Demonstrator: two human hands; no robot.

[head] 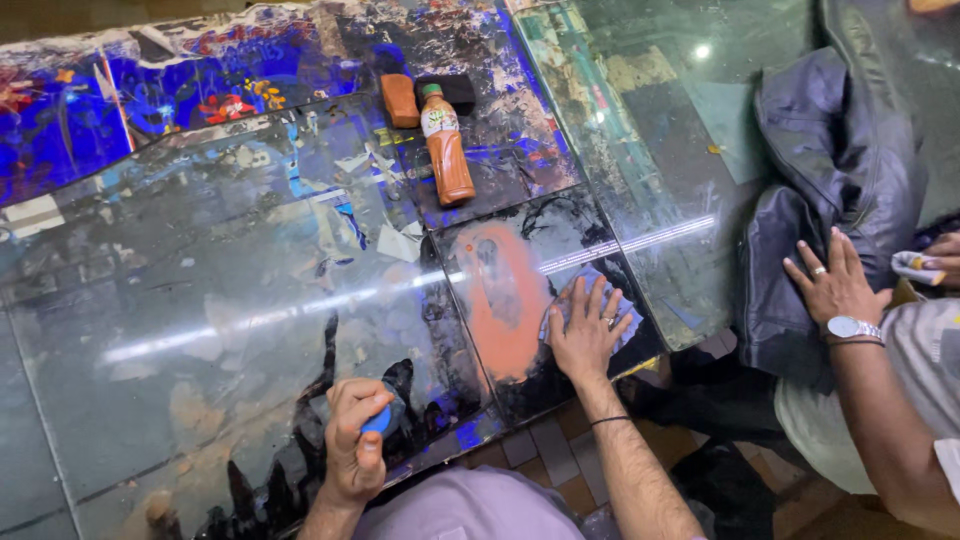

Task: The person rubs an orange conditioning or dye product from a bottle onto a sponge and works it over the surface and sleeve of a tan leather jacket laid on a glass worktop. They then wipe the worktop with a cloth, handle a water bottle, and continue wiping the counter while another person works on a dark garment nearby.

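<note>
- A small blue object (377, 420) is gripped in the left hand (352, 445), fingers curled closed around it at the counter's near edge, apparently kept ready.
- A pale cloth (590, 310) is pressed flat under the right hand (585, 335), fingers spread wide and open, gripping nothing, just beside an orange smear (505, 300) on the glass counter (220, 300); the smear's long axis runs near to far.
- An orange bottle (446, 145) is laid farther off, cap pointing away, seemingly parked clear of the wiping.
- A dark leather jacket (830, 170) is touched by another person's hand (835, 285) at the right.
</note>
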